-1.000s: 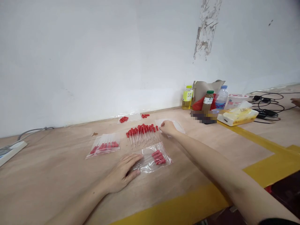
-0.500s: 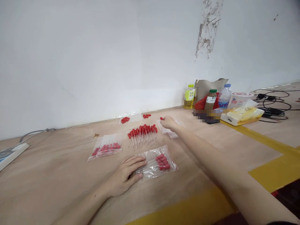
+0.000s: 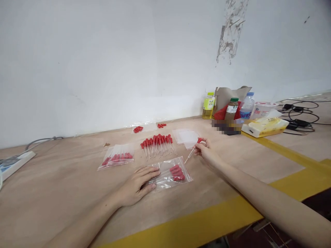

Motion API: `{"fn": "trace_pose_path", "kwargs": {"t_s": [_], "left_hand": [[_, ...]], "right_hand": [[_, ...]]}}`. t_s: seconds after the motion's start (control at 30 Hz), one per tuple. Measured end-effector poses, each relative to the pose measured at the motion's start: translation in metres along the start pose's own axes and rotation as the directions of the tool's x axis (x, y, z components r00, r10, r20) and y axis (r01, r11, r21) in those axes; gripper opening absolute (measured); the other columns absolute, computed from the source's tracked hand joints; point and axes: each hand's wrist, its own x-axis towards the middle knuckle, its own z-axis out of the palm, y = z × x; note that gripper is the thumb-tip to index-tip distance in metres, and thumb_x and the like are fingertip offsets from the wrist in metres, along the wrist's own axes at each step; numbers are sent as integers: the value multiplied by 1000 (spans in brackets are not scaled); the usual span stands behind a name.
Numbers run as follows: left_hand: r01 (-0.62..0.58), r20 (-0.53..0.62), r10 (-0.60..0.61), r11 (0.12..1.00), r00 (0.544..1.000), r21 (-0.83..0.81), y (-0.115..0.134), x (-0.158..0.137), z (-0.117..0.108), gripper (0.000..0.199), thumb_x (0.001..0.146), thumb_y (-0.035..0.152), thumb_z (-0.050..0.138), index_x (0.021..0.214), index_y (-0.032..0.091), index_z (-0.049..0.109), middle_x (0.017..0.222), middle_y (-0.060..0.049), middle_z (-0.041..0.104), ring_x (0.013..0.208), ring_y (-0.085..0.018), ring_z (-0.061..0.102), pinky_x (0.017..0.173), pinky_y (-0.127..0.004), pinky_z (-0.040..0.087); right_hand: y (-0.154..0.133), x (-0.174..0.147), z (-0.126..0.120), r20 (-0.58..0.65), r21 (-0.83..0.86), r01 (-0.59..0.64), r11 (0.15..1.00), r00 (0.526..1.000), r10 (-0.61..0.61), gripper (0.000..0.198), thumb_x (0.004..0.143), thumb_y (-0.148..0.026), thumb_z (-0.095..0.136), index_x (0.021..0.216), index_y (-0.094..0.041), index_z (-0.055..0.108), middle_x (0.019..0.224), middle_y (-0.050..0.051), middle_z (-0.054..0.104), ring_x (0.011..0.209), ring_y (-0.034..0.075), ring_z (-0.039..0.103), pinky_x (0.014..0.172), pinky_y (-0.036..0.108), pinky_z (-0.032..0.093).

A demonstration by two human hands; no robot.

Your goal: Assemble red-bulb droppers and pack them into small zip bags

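My right hand (image 3: 204,151) pinches a glass dropper (image 3: 191,152) near its red rubber bulb, the thin tip slanting down to the left. That tip is close to the right end of a clear zip bag (image 3: 165,184), which holds several droppers with red bulbs (image 3: 177,173). Across the left end of this bag lies my left hand (image 3: 141,181), its fingers stretched out and thumb apart. Behind the bag is a row of loose red-bulbed droppers (image 3: 157,142). Flat bags (image 3: 184,136) rest behind my right hand.
Filled bags (image 3: 116,156) are stacked at left. Red bulbs (image 3: 138,129) lie on plastic near the wall. A power strip (image 3: 18,167) sits far left. At right stand a yellow-capped bottle (image 3: 208,106), a green-capped bottle (image 3: 232,109), a tissue pack (image 3: 266,128) and black cables (image 3: 300,112).
My right hand has come back toward me and to the right with the dropper, away from the flat bags. My left hand stays on the clear bag; the view has shifted slightly.
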Motion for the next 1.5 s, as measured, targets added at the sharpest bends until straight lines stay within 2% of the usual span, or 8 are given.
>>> {"fn": "trace_pose_path", "kwargs": {"t_s": [0.3,0.5,0.63,0.8,0.97,1.13,1.27,1.5], "left_hand": [[12,20,-12,1000,1000,0,0,0,0,39,88,33,39,127,28,39,131,-3,41,121,-21,35,100,-41,29],[37,-27,-38,998,999,-42,4,0,-2,42,87,33,41,128,27,35,129,-4,43,117,-22,39,97,-39,33],[60,-34,-62,997,998,-49,6,-1,-2,47,87,32,42,132,26,28,132,-5,40,117,-22,39,97,-38,33],[83,-10,-83,996,996,-46,6,-2,-2,47,87,33,41,131,25,27,130,-6,41,116,-22,39,97,-38,33],[65,-8,-65,996,998,-54,6,0,-2,47,87,31,41,131,25,26,131,-5,40,118,-21,37,100,-39,29],[73,-7,-73,996,997,-55,8,0,-3,47,87,32,41,131,25,26,131,-4,39,118,-21,37,100,-38,29],[71,-13,-72,996,997,-59,7,-1,-2,47,87,33,41,132,26,26,132,-5,39,118,-22,37,100,-39,30],[81,0,-81,995,997,-61,7,-1,-3,47,87,32,42,131,25,28,129,-5,42,115,-22,40,97,-39,33]], "right_hand": [[3,-4,5,-27,-41,46,998,999,-47,42,63,-26,57,96,-23,32,56,-10,51,47,9,52,49,23,47],[1,-16,10,102,75,-163,984,983,155,19,72,-23,52,84,-22,37,63,-4,57,55,11,60,61,28,50],[-3,-20,5,346,-47,-265,963,900,264,16,71,-25,58,75,-17,45,70,2,61,61,10,60,62,25,49],[-5,-17,-2,602,-270,-29,962,775,192,27,63,-33,68,75,-14,53,58,-5,53,48,4,46,47,17,38],[0,-18,10,668,-247,40,968,730,140,32,61,-38,68,77,-14,55,69,-1,59,63,8,53,59,20,41],[16,-19,24,503,-320,-24,947,843,191,31,59,-40,66,71,-13,57,59,-1,60,47,8,49,46,21,37],[23,-19,27,356,-395,84,915,932,68,26,57,-34,68,61,-15,50,52,-3,55,46,8,48,44,20,35],[4,-15,19,354,-421,-155,894,879,319,29,75,-36,49,97,-17,48,52,-6,55,29,4,36,30,16,19]]}}
